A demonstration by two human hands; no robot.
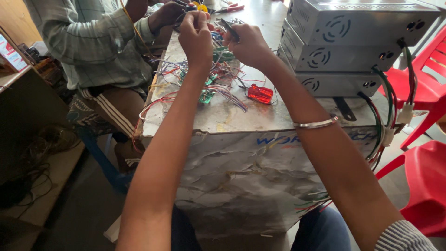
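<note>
— Reporting hands: my left hand [196, 35] pinches thin coloured wires [218, 69] between closed fingertips; my right hand [248, 44] grips a dark slim tool [230, 29], its tip just beside the left fingers.

— Progress?

— I judge it midway: the wire bundle with small green circuit boards [206, 95] lies loose below my fingers, unsorted.

— Obstructions?

— A red transparent screwdriver handle [260, 93] sits just right of the tangle; stacked grey metal boxes [344, 46] farther right; another person's hand [169, 14] works just beyond my left fingers.
</note>
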